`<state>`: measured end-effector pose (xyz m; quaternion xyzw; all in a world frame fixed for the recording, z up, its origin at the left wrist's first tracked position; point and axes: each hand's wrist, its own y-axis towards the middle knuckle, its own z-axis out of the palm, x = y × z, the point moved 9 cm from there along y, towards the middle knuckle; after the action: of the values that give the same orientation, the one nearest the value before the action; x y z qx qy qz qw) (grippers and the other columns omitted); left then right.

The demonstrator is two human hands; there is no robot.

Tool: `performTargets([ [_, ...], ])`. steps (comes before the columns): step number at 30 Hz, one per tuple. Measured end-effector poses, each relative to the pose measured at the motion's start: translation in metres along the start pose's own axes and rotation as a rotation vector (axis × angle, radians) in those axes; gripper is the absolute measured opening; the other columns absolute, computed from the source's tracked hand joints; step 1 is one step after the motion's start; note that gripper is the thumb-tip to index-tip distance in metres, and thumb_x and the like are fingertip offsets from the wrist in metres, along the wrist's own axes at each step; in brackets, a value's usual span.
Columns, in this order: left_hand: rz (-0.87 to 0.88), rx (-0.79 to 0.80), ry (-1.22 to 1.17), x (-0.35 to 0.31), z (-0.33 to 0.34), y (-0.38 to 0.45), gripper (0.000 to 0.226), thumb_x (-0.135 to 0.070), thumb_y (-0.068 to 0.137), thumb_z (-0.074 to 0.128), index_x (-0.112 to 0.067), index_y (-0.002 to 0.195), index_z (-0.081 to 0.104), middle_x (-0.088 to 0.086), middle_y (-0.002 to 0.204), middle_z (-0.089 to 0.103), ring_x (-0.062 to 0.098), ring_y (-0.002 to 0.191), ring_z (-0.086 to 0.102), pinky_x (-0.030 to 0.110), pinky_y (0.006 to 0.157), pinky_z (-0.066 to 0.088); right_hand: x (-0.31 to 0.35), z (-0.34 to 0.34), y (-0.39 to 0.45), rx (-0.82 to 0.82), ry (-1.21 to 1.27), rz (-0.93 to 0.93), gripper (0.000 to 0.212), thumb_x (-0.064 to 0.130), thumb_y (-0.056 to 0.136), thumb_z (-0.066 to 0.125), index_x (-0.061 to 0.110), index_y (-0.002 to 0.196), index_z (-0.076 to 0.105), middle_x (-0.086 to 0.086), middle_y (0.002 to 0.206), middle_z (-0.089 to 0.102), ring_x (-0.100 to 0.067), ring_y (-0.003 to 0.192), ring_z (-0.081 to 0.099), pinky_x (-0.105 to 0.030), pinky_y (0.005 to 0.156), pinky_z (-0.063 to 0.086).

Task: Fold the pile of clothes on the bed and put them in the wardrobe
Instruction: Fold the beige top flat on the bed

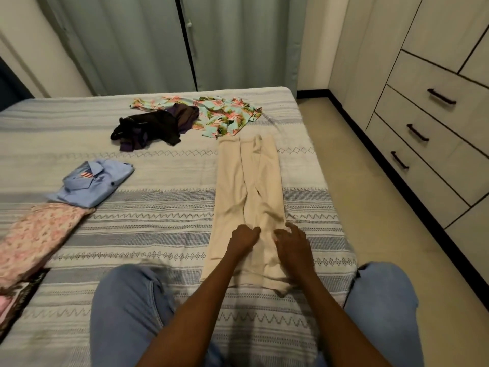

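Note:
Beige trousers (pixel 247 186) lie flat and lengthwise on the striped bed (pixel 158 197), legs side by side and pointing away from me. My left hand (pixel 244 238) sits on the near part of the trousers, its fingers curled into a ridge of the fabric. Just to its right, my right hand (pixel 292 245) rests on the same cloth with loosely spread fingers. A folded blue shirt (pixel 92 182) and a folded pink floral garment (pixel 37 234) lie on the left of the bed. Farther back are a crumpled dark garment (pixel 156 125) and a tropical-print garment (pixel 225 115).
I kneel on the bed, my jeans-clad knees (pixel 127 308) either side of my arms. A wardrobe with drawers and dark handles (pixel 423 133) lines the right wall across a strip of tiled floor (pixel 370 207). Grey curtains (pixel 158 41) hang behind the bed.

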<state>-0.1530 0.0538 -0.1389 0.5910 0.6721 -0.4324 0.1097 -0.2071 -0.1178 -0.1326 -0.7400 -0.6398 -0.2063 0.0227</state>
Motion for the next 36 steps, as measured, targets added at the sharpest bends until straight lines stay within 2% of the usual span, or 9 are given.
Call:
performTargets([
  [4, 0.004, 0.044, 0.005, 0.018, 0.006, -0.014, 0.055, -0.062, 0.081, 0.058, -0.007, 0.085, 0.062, 0.014, 0.080, 0.070, 0.028, 0.072, 0.068, 0.030, 0.066, 0.053, 0.006, -0.003, -0.015, 0.044, -0.057, -0.042, 0.024, 0.034, 0.092, 0.061, 0.025, 0.114, 0.066, -0.007, 0.124, 0.061, -0.033, 0.101, 0.061, -0.043, 0.078, 0.051],
  [8, 0.005, 0.065, -0.020, 0.020, 0.004, -0.033, 0.032, -0.032, 0.092, 0.063, -0.010, 0.070, 0.056, 0.005, 0.053, 0.056, 0.013, 0.037, 0.049, 0.020, 0.042, 0.036, -0.005, -0.004, -0.031, 0.110, 0.016, 0.032, 0.032, 0.036, 0.094, 0.058, 0.023, 0.123, 0.062, -0.012, 0.115, 0.060, -0.034, 0.100, 0.057, -0.041, 0.081, 0.047],
  [17, 0.026, 0.138, 0.070, 0.033, 0.002, -0.054, 0.024, -0.021, 0.093, 0.065, 0.002, 0.088, 0.066, 0.007, 0.061, 0.067, 0.012, 0.035, 0.051, 0.022, 0.039, 0.044, -0.023, 0.010, -0.041, 0.381, 0.086, 0.088, 0.034, 0.030, 0.100, 0.044, 0.028, 0.134, 0.050, -0.017, 0.117, 0.054, -0.036, 0.105, 0.058, -0.039, 0.083, 0.046],
  [22, 0.223, 0.080, 0.440, 0.031, -0.044, -0.063, 0.024, -0.031, 0.094, 0.065, -0.008, 0.096, 0.068, 0.012, 0.090, 0.073, 0.020, 0.071, 0.064, 0.029, 0.065, 0.049, -0.028, 0.002, -0.046, 0.382, 0.163, 0.004, 0.023, 0.026, 0.099, 0.053, 0.030, 0.119, 0.064, -0.005, 0.101, 0.053, -0.031, 0.096, 0.060, -0.036, 0.078, 0.047],
  [26, 0.311, 0.030, 0.762, 0.067, -0.076, -0.069, 0.055, -0.030, 0.094, 0.061, -0.022, 0.143, 0.040, 0.015, 0.148, 0.040, 0.035, 0.123, 0.049, 0.043, 0.096, 0.044, -0.041, -0.016, -0.058, 0.214, 0.117, -0.125, 0.032, 0.022, 0.091, 0.069, 0.028, 0.123, 0.069, -0.010, 0.104, 0.060, -0.037, 0.092, 0.062, -0.040, 0.072, 0.051],
  [28, 0.231, 0.130, 0.915, 0.110, -0.072, -0.073, 0.083, -0.038, 0.097, 0.055, -0.028, 0.158, 0.000, 0.012, 0.165, 0.002, 0.042, 0.145, 0.024, 0.056, 0.111, 0.030, -0.047, -0.011, -0.064, 0.265, -0.009, -0.146, 0.052, 0.022, 0.089, 0.070, 0.032, 0.138, 0.058, -0.015, 0.133, 0.055, -0.042, 0.113, 0.056, -0.049, 0.085, 0.048],
  [30, 0.134, 0.215, 0.949, 0.143, -0.067, -0.078, 0.083, -0.041, 0.101, 0.043, -0.029, 0.155, -0.020, 0.011, 0.163, -0.021, 0.038, 0.151, 0.003, 0.060, 0.117, 0.015, -0.048, -0.001, -0.068, 0.384, -0.098, -0.139, 0.065, 0.032, 0.095, 0.061, 0.038, 0.153, 0.032, -0.011, 0.159, 0.029, -0.038, 0.140, 0.034, -0.055, 0.104, 0.035],
  [33, 0.150, 0.201, 0.999, 0.148, -0.068, -0.077, 0.080, -0.045, 0.103, 0.036, -0.030, 0.153, -0.024, 0.011, 0.162, -0.025, 0.036, 0.152, -0.002, 0.060, 0.119, 0.013, -0.041, 0.004, -0.076, 0.462, -0.149, -0.177, 0.069, 0.049, 0.101, 0.045, 0.044, 0.157, 0.005, -0.001, 0.167, -0.002, -0.028, 0.152, 0.006, -0.054, 0.113, 0.018],
  [36, 0.180, 0.150, 1.050, 0.147, -0.072, -0.074, 0.088, -0.056, 0.098, 0.042, -0.033, 0.153, -0.024, 0.008, 0.162, -0.025, 0.038, 0.152, 0.000, 0.059, 0.118, 0.013, -0.036, 0.003, -0.080, 0.448, -0.149, -0.229, 0.070, 0.047, 0.101, 0.044, 0.048, 0.155, -0.002, -0.003, 0.167, -0.007, -0.026, 0.153, 0.002, -0.051, 0.112, 0.019],
])
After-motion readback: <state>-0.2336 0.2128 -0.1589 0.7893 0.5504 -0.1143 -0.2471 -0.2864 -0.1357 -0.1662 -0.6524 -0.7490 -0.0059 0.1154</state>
